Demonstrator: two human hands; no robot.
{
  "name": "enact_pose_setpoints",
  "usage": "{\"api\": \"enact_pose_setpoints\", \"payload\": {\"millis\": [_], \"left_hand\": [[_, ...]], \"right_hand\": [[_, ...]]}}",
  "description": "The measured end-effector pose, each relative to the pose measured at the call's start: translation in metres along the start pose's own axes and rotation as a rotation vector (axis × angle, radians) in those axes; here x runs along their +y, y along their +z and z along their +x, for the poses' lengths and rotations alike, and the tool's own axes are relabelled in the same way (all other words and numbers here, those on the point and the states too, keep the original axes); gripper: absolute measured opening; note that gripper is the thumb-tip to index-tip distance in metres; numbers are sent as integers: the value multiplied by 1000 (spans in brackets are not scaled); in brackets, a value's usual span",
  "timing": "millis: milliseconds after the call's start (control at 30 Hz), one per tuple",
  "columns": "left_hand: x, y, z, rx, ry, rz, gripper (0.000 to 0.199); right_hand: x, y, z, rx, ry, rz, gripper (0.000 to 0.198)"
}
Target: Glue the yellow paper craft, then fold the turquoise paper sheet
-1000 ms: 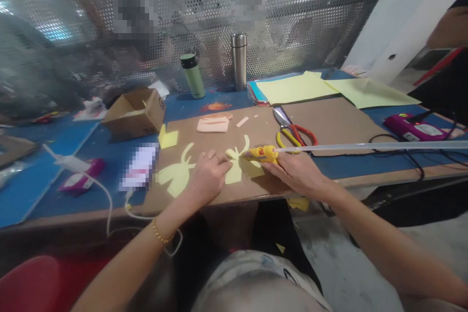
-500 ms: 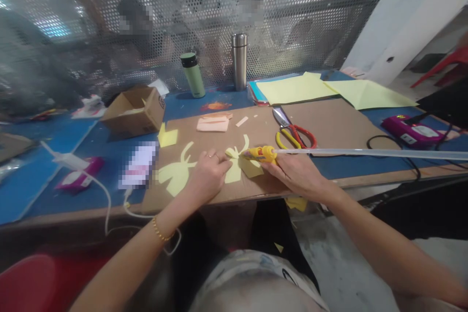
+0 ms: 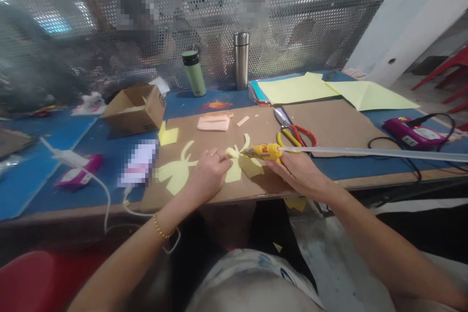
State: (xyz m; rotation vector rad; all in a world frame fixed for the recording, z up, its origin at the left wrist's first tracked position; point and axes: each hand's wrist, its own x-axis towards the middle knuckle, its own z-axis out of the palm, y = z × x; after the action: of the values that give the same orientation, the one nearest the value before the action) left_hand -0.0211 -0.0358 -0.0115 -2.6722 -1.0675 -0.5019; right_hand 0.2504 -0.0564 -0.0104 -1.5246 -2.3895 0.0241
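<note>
Your right hand point(image 3: 298, 171) is gripping a yellow glue gun point(image 3: 266, 151), fingers closed around its body, and you are holding it low over the cardboard point(image 3: 329, 122) with the nozzle pointing left. The nozzle tip is sitting at the upper part of a yellow cutout point(image 3: 241, 163), just left of your right hand. A long clear glue stick point(image 3: 373, 152) is running out of the back of the gun to the right, past the edge of the view.

Your left hand point(image 3: 209, 175) is pressing down on the left side of that same cutout, fingers curled together and resting on the paper, so the cutout is lying between your two hands and touching both the left fingertips and the gun's tip. A second cutout point(image 3: 177, 173) of the same shape is lying flat just left of your left hand, beside your wrist.

Scissors point(image 3: 290, 129) with red and yellow handles are lying on the cardboard just behind the gun. Farther back, a pink scrap point(image 3: 213, 123) is resting on the cardboard, and a green bottle point(image 3: 194, 73) and a steel flask point(image 3: 241, 60) are standing on the blue surface point(image 3: 102, 148). A small box point(image 3: 134, 109) is sitting to the left.
</note>
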Motion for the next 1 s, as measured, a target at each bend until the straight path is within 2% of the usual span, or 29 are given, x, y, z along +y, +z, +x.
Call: {"api": "enact_pose_setpoints", "payload": {"millis": [433,1000], "left_hand": [[0,1,0,35,16,8,25],[-2,3,0,10,-5,-51,27]], "right_hand": [[-5,-2,1,-72,46,-13,54],[-2,-1,1,-48,32,49,51]]}}
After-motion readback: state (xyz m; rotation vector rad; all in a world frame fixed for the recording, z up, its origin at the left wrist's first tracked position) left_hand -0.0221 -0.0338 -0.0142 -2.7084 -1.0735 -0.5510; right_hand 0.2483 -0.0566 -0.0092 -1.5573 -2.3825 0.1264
